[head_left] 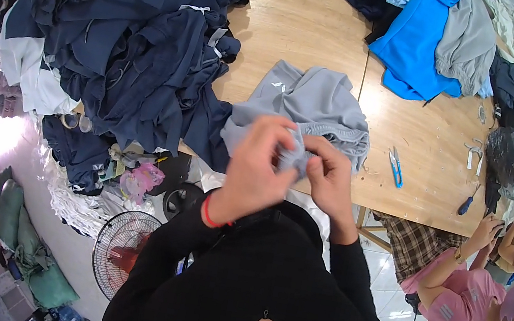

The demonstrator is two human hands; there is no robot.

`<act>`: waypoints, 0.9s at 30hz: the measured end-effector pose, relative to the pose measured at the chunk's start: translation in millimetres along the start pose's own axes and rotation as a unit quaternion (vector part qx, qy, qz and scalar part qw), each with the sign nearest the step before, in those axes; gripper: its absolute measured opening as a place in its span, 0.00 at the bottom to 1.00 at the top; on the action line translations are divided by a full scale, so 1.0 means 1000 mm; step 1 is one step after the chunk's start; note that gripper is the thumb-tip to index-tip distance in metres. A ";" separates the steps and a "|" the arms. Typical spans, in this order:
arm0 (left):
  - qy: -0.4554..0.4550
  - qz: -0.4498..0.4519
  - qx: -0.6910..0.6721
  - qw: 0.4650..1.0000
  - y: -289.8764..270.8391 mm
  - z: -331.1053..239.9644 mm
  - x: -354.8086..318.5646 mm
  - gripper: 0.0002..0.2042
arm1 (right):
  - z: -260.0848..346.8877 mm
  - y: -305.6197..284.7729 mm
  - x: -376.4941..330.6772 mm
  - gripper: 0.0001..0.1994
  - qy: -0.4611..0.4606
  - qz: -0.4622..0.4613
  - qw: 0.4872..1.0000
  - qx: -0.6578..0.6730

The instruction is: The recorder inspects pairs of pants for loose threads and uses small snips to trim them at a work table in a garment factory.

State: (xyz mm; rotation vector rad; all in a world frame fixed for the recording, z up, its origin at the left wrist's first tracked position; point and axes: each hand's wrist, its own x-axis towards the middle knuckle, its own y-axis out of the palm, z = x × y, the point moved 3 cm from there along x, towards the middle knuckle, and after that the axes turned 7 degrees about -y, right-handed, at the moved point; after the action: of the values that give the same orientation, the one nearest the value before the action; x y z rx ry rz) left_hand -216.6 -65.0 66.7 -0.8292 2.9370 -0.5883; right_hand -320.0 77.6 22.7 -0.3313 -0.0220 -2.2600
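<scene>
A pair of light grey shorts (309, 94) with a gathered elastic waistband (343, 135) and a small white mark lies at the table's near edge. My left hand (258, 164) is closed on a bunched part of the waistband, its fingers slightly blurred. Beside it, my right hand (328, 176) pinches the same bunched cloth between thumb and curled fingers. What lies inside the fold is hidden by my fingers. To the right of the shorts, blue-handled thread snips (396, 167) rest on the wood.
A big heap of dark navy garments (148, 40) covers the table's left side. Blue (420, 38) and grey clothes (468, 43) lie at the far right. A screwdriver (468, 201) sits near the right edge. A floor fan (123, 250) stands lower left; a person in pink (461, 303) sits at right.
</scene>
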 end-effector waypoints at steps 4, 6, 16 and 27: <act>-0.012 0.247 -0.151 0.957 0.011 -0.023 -0.023 0.30 | 0.002 -0.006 -0.016 0.30 0.114 -0.100 0.965 0.212; -0.078 0.311 -0.232 0.918 -0.003 -0.019 -0.022 0.20 | 0.010 -0.017 -0.027 0.33 0.166 -0.097 0.924 0.329; 0.068 0.029 -0.041 0.996 -0.025 0.024 0.035 0.13 | 0.005 -0.018 -0.017 0.47 0.134 -0.195 0.895 0.378; -0.006 0.110 -0.082 0.991 0.010 0.030 0.011 0.16 | 0.013 -0.029 -0.015 0.47 0.103 -0.197 0.890 0.398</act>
State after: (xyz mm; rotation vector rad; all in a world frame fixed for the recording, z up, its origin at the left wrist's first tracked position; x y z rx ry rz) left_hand -226.8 -73.5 35.9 -0.5046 3.0406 -0.3296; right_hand -329.4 109.6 34.7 0.3887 -0.9514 -2.4354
